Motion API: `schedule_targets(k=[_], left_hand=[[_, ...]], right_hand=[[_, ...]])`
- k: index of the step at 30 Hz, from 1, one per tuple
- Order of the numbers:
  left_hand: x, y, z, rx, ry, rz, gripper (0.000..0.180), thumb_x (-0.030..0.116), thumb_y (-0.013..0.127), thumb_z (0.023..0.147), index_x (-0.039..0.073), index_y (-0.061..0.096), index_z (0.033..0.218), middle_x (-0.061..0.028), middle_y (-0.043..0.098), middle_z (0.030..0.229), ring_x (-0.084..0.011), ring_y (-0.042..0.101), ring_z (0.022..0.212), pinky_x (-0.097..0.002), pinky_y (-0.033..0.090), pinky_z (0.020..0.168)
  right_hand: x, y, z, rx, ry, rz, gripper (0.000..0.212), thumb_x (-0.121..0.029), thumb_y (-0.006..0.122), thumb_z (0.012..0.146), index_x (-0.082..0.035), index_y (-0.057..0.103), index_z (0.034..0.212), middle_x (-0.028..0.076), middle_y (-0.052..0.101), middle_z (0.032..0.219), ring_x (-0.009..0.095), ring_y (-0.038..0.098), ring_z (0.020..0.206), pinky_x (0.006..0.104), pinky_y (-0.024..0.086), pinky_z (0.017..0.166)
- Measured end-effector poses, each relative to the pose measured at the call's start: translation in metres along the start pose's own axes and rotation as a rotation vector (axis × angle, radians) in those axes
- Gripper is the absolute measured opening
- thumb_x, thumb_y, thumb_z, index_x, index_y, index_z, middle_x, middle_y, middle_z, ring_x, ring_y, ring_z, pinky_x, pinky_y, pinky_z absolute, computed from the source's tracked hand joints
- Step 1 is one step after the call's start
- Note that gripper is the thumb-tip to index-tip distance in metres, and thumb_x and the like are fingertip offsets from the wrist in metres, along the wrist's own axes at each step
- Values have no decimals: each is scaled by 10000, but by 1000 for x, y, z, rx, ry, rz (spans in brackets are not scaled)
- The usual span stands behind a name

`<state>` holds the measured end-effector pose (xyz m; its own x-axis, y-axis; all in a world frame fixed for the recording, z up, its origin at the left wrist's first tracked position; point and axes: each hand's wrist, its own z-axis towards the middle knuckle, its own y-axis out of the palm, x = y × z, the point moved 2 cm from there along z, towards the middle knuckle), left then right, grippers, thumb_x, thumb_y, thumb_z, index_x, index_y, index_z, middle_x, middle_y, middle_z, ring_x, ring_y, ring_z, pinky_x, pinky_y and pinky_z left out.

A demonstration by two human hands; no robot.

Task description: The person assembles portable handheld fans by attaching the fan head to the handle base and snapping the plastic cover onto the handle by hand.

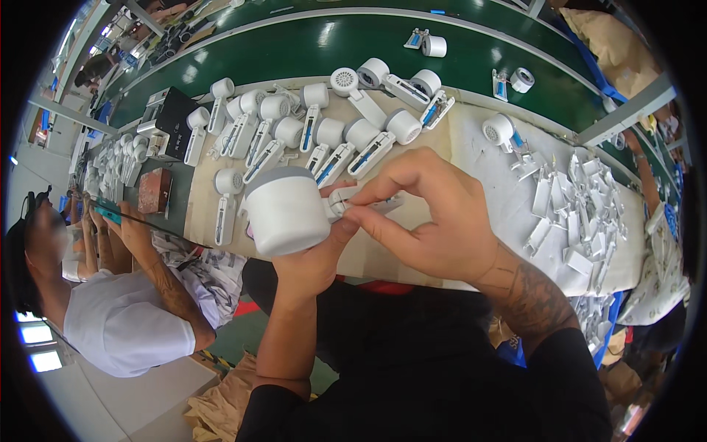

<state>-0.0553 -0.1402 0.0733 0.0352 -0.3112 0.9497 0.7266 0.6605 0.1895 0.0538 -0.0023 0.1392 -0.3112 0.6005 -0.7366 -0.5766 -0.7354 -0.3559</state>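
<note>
Left grip [308, 271]: held the white round-headed unit [287, 214], centre of the frame.
Right grip [445, 221]: pinched its handle [389, 205].
Seemingly done: heads [403, 127] sat on other units [373, 151], upper centre.
Seemingly left: their interiors showed; loose white pieces [578, 261] lay right.

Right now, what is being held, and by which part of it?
A white round-headed device: the left hand holds it at the neck, beside the head. The right hand has thumb and forefinger there too; whether they pinch anything is unclear.

Left hand [309, 269] cups upward while right hand [445, 217] pinches with thumb and forefinger.
</note>
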Motion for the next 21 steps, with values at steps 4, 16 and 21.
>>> schedule_targets(k=[4,16,21], left_hand=[[1,0,-3,-57,-5,99,460,33,768,854,1,538,1251,-150,646,1224,-203,625,1078,-346,535,917],[4,-3,-5,-54,-57,100,500,27,771,839,7,568,1296,-116,623,1286,-178,598,1092,-312,504,914],[3,-6,-11,-48,-40,-47,567,-19,777,810,10,527,1318,-166,611,1295,-236,591,1163,-370,518,957]], right_hand=[[-5,5,-11,175,-41,65,339,-6,805,757,-44,542,967,71,667,862,227,692,762,311,552,664],[-3,9,-8,201,-145,80,324,10,805,755,-47,578,979,56,658,843,214,642,703,320,530,612],[-11,-7,7,-88,-216,-190,349,18,772,797,-42,497,1002,95,699,837,183,683,799,291,544,685]])
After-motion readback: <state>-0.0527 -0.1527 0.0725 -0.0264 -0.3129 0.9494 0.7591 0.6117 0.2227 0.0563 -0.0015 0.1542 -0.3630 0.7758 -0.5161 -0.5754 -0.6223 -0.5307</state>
